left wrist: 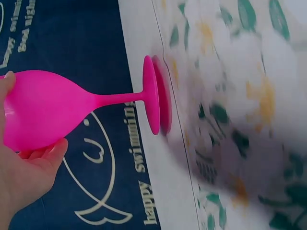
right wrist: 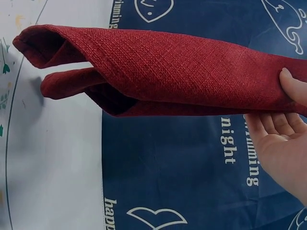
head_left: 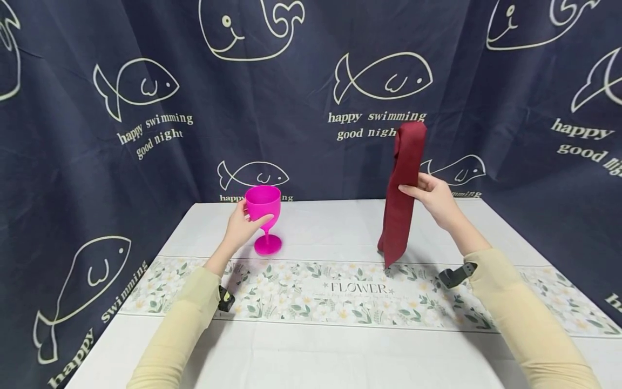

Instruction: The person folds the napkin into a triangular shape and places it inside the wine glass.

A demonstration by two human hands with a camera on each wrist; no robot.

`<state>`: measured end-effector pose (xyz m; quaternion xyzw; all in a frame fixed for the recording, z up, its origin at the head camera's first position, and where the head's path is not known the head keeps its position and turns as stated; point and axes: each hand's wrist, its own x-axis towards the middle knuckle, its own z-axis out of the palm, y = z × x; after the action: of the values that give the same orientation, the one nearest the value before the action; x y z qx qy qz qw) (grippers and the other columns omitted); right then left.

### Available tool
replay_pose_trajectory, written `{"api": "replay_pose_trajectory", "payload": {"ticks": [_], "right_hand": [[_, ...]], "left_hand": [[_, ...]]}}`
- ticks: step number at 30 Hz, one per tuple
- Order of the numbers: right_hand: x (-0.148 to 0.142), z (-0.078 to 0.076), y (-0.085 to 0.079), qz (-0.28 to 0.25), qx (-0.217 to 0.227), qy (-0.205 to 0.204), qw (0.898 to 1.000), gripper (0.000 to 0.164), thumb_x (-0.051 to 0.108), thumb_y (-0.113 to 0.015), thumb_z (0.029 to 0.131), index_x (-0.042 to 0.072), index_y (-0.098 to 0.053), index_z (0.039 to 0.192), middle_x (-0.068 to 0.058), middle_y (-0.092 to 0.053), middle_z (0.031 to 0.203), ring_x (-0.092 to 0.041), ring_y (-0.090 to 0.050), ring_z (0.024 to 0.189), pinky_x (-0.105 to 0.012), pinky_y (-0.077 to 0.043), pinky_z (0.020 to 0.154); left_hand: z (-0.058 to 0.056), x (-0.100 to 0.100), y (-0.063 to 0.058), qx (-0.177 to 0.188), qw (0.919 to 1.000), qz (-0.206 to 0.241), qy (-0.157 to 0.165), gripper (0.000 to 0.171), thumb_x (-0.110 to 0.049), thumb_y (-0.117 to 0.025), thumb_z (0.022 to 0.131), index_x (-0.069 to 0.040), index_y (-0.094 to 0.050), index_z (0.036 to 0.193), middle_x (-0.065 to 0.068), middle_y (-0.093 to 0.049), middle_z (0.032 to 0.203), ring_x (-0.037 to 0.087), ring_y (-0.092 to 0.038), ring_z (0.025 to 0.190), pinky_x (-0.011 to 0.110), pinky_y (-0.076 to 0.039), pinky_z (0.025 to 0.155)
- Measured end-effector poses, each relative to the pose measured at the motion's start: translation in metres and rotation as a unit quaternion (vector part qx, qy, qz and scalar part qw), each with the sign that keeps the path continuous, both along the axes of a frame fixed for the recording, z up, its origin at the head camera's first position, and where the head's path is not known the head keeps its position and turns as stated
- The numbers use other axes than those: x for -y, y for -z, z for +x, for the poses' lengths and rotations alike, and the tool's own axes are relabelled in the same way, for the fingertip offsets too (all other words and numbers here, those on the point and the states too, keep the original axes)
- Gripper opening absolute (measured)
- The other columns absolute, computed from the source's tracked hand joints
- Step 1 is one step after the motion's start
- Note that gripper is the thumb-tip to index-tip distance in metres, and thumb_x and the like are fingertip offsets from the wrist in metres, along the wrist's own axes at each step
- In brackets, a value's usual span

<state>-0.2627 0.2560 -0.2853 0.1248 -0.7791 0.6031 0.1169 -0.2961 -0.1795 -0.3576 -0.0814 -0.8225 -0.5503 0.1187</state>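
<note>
On the left, my left hand [head_left: 241, 227] grips the bowl of a bright pink goblet [head_left: 264, 202], thumb across the near side. The goblet is upright; in the left wrist view its round foot [left wrist: 151, 96] is close over the white tabletop, with a pink reflection beside it. On the right, my right hand [head_left: 434, 197] pinches a long, folded dark red cloth [head_left: 402, 200] around its middle, thumb in front and fingers behind. The cloth stands nearly vertical, its pointed lower end low over the table. Folded layers [right wrist: 96, 91] gape at that end in the right wrist view.
A white table [head_left: 311, 351] carries a printed floral band [head_left: 301, 297] with the word FLOWER. Dark blue curtains [head_left: 311, 108] with fish and whale drawings hang behind the table and at both sides.
</note>
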Motion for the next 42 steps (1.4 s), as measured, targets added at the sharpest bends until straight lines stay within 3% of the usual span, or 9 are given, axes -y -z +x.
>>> {"api": "replay_pose_trajectory", "payload": {"ticks": [11, 28, 37, 42], "right_hand": [[-0.003, 0.001, 0.002, -0.007, -0.010, 0.002, 1.000, 0.037, 0.016, -0.068, 0.086, 0.008, -0.059, 0.121, 0.019, -0.067, 0.096, 0.002, -0.063, 0.092, -0.011, -0.045, 0.083], [-0.003, 0.001, 0.003, -0.007, -0.012, 0.038, 0.999, 0.029, 0.019, -0.071, 0.084, 0.018, -0.065, 0.112, 0.021, -0.066, 0.090, 0.001, -0.061, 0.089, -0.014, -0.045, 0.082], [-0.004, 0.002, 0.002, 0.002, -0.001, 0.039, 0.999, 0.037, 0.022, -0.071, 0.084, 0.015, -0.062, 0.120, 0.023, -0.065, 0.091, 0.002, -0.060, 0.093, -0.031, -0.040, 0.094], [-0.004, 0.003, 0.002, 0.000, 0.004, 0.041, 0.999, 0.038, 0.024, -0.071, 0.084, 0.015, -0.062, 0.120, 0.023, -0.065, 0.090, 0.001, -0.059, 0.092, -0.035, -0.039, 0.096]], "left_hand": [[0.007, -0.030, -0.002, -0.009, 0.9993, -0.018, 0.032, 0.077, -0.030, -0.076, 0.078, -0.004, -0.036, 0.138, 0.019, -0.048, 0.131, 0.035, -0.049, 0.122, 0.046, -0.043, 0.101], [0.007, -0.069, 0.009, -0.011, 0.9979, 0.015, 0.062, 0.072, -0.031, -0.077, 0.078, -0.005, -0.039, 0.134, 0.016, -0.051, 0.128, 0.033, -0.052, 0.119, 0.043, -0.046, 0.098], [0.005, -0.088, 0.006, 0.002, 0.9971, 0.034, 0.068, 0.073, -0.030, -0.076, 0.078, -0.005, -0.039, 0.136, 0.016, -0.051, 0.129, 0.032, -0.053, 0.118, 0.041, -0.046, 0.098], [0.004, -0.100, 0.006, -0.003, 0.9964, 0.034, 0.077, 0.073, -0.029, -0.077, 0.077, -0.005, -0.040, 0.136, 0.016, -0.051, 0.129, 0.032, -0.053, 0.118, 0.041, -0.046, 0.099]]}}
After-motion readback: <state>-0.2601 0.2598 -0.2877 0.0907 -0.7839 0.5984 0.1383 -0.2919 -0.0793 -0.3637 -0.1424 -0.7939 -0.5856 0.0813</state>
